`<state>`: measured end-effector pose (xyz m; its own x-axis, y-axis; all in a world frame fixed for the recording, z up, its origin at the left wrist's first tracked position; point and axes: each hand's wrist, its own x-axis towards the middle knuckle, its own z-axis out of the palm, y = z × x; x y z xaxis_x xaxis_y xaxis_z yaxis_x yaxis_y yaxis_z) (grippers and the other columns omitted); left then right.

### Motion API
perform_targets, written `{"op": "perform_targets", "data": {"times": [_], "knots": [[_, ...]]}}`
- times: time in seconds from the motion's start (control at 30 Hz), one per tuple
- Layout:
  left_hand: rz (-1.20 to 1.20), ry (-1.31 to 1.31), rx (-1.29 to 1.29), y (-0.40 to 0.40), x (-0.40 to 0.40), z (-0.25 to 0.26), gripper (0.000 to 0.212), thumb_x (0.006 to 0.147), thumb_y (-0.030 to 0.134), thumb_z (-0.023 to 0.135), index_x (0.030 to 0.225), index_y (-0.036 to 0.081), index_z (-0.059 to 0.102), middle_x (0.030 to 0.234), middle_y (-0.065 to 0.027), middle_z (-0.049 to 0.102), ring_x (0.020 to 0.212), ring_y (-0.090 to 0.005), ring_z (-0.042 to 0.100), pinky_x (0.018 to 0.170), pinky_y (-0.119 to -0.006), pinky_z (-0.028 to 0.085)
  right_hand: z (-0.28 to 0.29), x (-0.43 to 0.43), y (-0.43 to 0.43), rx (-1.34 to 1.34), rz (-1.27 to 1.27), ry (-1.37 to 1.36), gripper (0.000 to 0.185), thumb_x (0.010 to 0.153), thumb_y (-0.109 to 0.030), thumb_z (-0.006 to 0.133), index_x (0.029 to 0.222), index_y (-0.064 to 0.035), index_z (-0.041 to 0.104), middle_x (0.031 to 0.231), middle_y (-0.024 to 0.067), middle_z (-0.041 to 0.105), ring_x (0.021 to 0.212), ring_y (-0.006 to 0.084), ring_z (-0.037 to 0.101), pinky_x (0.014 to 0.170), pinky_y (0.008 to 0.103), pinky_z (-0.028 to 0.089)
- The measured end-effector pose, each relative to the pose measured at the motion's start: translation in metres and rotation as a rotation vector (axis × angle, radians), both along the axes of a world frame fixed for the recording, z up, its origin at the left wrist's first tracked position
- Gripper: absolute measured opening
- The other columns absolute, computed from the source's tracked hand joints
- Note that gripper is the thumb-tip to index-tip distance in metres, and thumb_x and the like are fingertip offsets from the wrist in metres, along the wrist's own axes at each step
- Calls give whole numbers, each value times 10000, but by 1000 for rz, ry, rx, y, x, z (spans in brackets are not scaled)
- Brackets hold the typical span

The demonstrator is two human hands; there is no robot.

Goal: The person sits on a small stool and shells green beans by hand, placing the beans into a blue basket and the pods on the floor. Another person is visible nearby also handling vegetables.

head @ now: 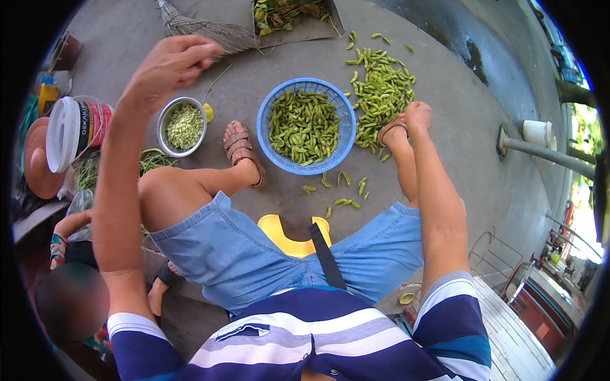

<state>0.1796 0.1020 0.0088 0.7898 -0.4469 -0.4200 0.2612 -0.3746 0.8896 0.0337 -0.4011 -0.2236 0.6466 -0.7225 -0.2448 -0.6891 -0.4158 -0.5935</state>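
Green bean pods, resembling edamame, fill much of a blue plastic basket (pixel 306 167) on the concrete floor between my feet. A loose pile of the same pods (pixel 381 90) lies to the basket's right, under and beyond my sandalled foot. Shelled pale green beans (pixel 184 127) sit in a metal bowl (pixel 162 138) at the left. My left hand (pixel 167 66) is raised, in this view above and left of the bowl, fingers bent; whether it holds anything cannot be told. At the pile's right edge, by my foot, is my right hand (pixel 418 116), fingers curled, its fingertips partly hidden.
A straw broom (pixel 205 31) and a dustpan (pixel 305 35) with leaves lie at the top. Left are a white paint bucket (pixel 71 128), long green beans (pixel 155 162) and another person (pixel 71 224) seated low. A metal pole (pixel 548 151) stands right. Stray pods (pixel 345 202) lie near my shorts.
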Motion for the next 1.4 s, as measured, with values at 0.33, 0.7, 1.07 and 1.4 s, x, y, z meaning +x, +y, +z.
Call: {"op": "perform_targets", "data": {"times": [0.33,0.7,1.07,1.4], "knots": [[384,207,443,190,11,-258,169,852,35,556,949,17,693,745,-15,635,595,-93,561,545,-219,450,-81,15,175,-39,727,99,175,783,-145,614,913,-85,715,924,175,687,884,362,651,809,443,517],[348,-43,853,209,-7,-349,292,813,180,631,1082,114,724,1010,-131,716,950,-269,685,868,-356,510,-127,46,222,-289,655,348,230,859,-247,621,1005,-70,628,1076,148,612,977,374,633,844,483,511],[246,-63,1044,188,-8,-315,326,797,193,563,1069,113,725,1041,-175,693,1025,-359,644,928,-414,486,-123,44,219,88,490,129,139,839,-115,619,941,-21,617,826,153,670,708,256,681,642,373,535],[183,6,415,109,10,-184,262,915,226,578,853,-10,674,682,-72,666,511,-106,586,462,-259,461,-6,38,195,784,464,-34,191,910,-140,634,1017,19,629,747,62,665,610,128,664,538,244,542]]}}
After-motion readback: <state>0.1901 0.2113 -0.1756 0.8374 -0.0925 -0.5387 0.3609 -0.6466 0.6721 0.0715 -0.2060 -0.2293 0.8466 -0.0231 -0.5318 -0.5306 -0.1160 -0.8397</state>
